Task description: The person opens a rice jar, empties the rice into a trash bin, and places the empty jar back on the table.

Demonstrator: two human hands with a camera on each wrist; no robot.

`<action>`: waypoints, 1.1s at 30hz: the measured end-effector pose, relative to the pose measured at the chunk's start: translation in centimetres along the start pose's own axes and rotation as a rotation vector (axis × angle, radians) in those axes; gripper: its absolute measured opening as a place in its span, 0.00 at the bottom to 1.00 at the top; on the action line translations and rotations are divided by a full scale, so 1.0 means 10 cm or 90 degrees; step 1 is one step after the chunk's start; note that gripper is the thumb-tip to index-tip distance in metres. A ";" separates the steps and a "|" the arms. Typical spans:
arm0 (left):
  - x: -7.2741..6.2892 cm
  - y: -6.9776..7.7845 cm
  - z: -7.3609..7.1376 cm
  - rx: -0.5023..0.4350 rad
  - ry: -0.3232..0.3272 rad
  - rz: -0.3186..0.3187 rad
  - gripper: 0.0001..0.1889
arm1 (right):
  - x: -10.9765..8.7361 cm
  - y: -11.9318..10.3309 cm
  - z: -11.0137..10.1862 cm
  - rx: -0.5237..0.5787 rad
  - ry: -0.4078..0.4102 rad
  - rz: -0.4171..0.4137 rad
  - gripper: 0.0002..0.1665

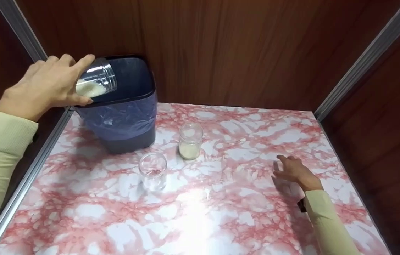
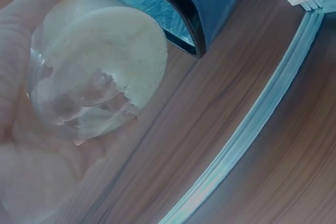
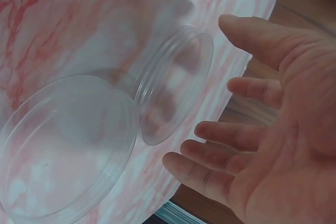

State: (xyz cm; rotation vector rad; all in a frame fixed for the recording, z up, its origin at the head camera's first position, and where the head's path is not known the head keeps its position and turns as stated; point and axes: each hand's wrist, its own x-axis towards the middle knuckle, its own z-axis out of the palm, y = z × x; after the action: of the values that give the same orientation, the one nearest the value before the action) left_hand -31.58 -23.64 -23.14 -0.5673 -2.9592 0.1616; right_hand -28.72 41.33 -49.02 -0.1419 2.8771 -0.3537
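My left hand (image 1: 45, 83) grips a clear jar (image 1: 95, 78) and holds it tipped on its side, mouth to the right, over the bin (image 1: 127, 136). Pale, fine contents (image 2: 131, 51) lie along the jar's lower side. The bin is dark, with a bluish bag folded over its rim. My right hand (image 1: 294, 171) is held over the right part of the table, fingers spread and holding nothing. Beside its fingertips in the right wrist view are two clear round lids (image 3: 68, 145), the smaller-looking lid (image 3: 176, 85) being nearer the fingers.
A clear jar with pale contents at its bottom (image 1: 189, 150) stands right of the bin. Nearer me is another clear jar (image 1: 153, 173) with no visible contents. The marbled red-and-white table (image 1: 115, 209) meets brown wooden walls (image 1: 235, 53) with metal corner strips.
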 end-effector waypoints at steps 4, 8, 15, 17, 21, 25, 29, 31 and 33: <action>0.00 -0.03 0.02 0.014 -0.017 0.000 0.51 | 0.01 -0.01 0.01 0.003 -0.003 -0.004 0.41; 0.01 -0.02 0.02 0.021 -0.028 -0.002 0.52 | 0.02 -0.02 0.01 0.001 -0.007 0.000 0.41; 0.03 0.00 0.00 0.038 -0.033 0.008 0.53 | 0.00 -0.05 0.00 -0.004 -0.008 0.006 0.43; 0.03 0.00 0.00 0.041 -0.034 0.011 0.53 | 0.00 -0.06 0.00 -0.004 -0.004 0.003 0.42; 0.04 0.00 0.00 0.040 -0.024 0.012 0.53 | -0.01 -0.07 -0.01 -0.007 0.008 -0.006 0.42; 0.04 0.00 0.01 0.039 -0.018 0.009 0.53 | -0.03 -0.08 -0.02 -0.008 0.017 -0.014 0.42; 0.07 0.02 -0.01 0.043 -0.030 0.009 0.54 | -0.03 -0.10 -0.02 -0.009 0.031 -0.030 0.40; 0.08 0.04 -0.01 0.045 -0.034 0.011 0.54 | -0.04 -0.11 -0.01 -0.014 0.038 -0.037 0.39; 0.09 0.06 -0.02 0.049 -0.030 0.016 0.54 | -0.03 -0.11 -0.01 -0.019 0.042 -0.043 0.39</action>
State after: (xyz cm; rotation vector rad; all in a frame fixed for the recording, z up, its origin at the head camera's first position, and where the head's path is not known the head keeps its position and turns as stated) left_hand -32.18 -22.73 -22.92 -0.5990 -2.9767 0.2940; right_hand -28.33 40.30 -48.60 -0.2369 2.9487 -0.3341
